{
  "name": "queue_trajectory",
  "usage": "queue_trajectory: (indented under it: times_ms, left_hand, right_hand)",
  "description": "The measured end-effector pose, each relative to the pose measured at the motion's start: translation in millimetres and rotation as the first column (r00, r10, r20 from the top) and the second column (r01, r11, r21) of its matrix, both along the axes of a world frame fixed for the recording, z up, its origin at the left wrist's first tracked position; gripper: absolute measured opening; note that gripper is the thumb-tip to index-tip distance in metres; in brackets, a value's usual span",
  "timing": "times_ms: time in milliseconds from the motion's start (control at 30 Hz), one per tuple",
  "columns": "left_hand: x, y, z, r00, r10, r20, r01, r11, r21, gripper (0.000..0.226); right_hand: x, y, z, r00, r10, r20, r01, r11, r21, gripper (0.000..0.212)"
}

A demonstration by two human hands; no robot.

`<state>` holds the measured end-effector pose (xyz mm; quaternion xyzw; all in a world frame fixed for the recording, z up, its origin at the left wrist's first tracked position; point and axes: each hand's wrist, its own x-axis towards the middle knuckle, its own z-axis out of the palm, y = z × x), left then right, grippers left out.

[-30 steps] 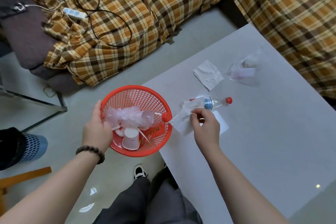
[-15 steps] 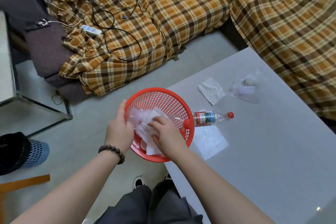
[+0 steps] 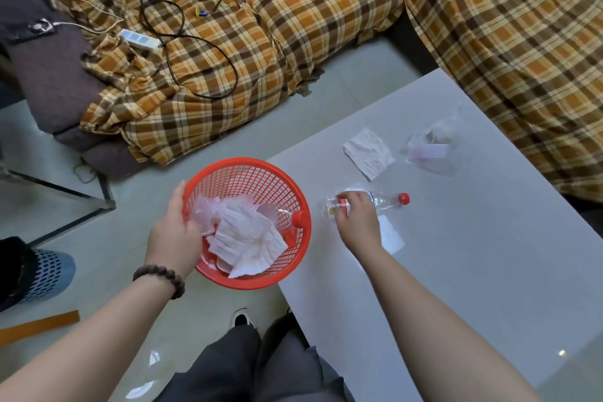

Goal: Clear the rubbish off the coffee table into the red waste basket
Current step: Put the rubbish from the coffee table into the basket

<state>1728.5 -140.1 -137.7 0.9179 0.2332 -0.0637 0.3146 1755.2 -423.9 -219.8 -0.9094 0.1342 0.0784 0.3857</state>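
Note:
My left hand (image 3: 174, 233) grips the left rim of the red waste basket (image 3: 261, 170), held just off the table's near-left corner. Inside it lie a crumpled white tissue (image 3: 248, 238), clear plastic and a bottle with a red cap (image 3: 298, 218). My right hand (image 3: 357, 222) curls over a clear plastic bottle (image 3: 386, 202) with a red cap, which lies on the grey coffee table (image 3: 473, 271). A white tissue (image 3: 368, 153) and a clear plastic bag (image 3: 432, 148) lie farther back on the table. A flat white paper (image 3: 391, 237) lies under my right wrist.
A sofa under an orange plaid cover (image 3: 293, 26) wraps round the table's far side, with cables and a power strip (image 3: 138, 39) on it. A glass table corner (image 3: 65, 196) stands at the left. A blue mesh bin (image 3: 45, 274) and my legs (image 3: 244, 365) are below.
My right hand dropped the tissue into the basket, left it and moved right onto the bottle lying on the table. My left hand kept holding the basket.

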Motion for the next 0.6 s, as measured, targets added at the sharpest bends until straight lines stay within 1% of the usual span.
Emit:
queue_trajectory:
  times_ms: [67, 133, 233, 267, 367, 467, 533, 600]
  left_hand:
    - [-1, 4, -5, 1.000, 0.007, -0.016, -0.007, 1.000, 0.020, 0.056]
    - [-1, 9, -10, 0.999, 0.020, -0.032, -0.019, 1.000, 0.020, 0.056]
    - [-3, 14, -19, 0.998, 0.032, -0.058, -0.030, 0.999, 0.031, 0.061]
    - [-4, 15, -22, 0.997, 0.040, -0.066, -0.037, 0.999, 0.035, 0.062]
    - [-6, 16, -27, 0.994, 0.072, -0.076, -0.070, 0.997, 0.026, 0.062]
    - [-5, 14, -28, 0.994, 0.088, -0.070, -0.086, 0.996, 0.028, 0.062]
    - [-4, 12, -26, 0.993, 0.094, -0.068, -0.092, 0.995, 0.032, 0.062]
    - [-3, 13, -24, 0.991, 0.111, -0.071, -0.110, 0.994, 0.027, 0.062]
  right_hand:
    - [7, -20, -28, 0.995, 0.042, -0.093, -0.053, 0.991, -0.119, 0.033]
    - [18, -39, -52, 0.978, 0.107, -0.177, -0.149, 0.959, -0.242, 0.044]
    - [38, -64, -80, 0.938, 0.180, -0.295, -0.295, 0.863, -0.410, 0.063]
    - [44, -68, -88, 0.921, 0.205, -0.332, -0.343, 0.829, -0.441, 0.067]
    - [49, -68, -111, 0.864, 0.245, -0.440, -0.446, 0.778, -0.443, 0.073]
    - [40, -56, -126, 0.860, 0.265, -0.436, -0.482, 0.704, -0.522, 0.069]
    - [37, -50, -128, 0.871, 0.254, -0.420, -0.465, 0.701, -0.541, 0.066]
    - [38, -45, -124, 0.879, 0.242, -0.410, -0.440, 0.744, -0.503, 0.063]
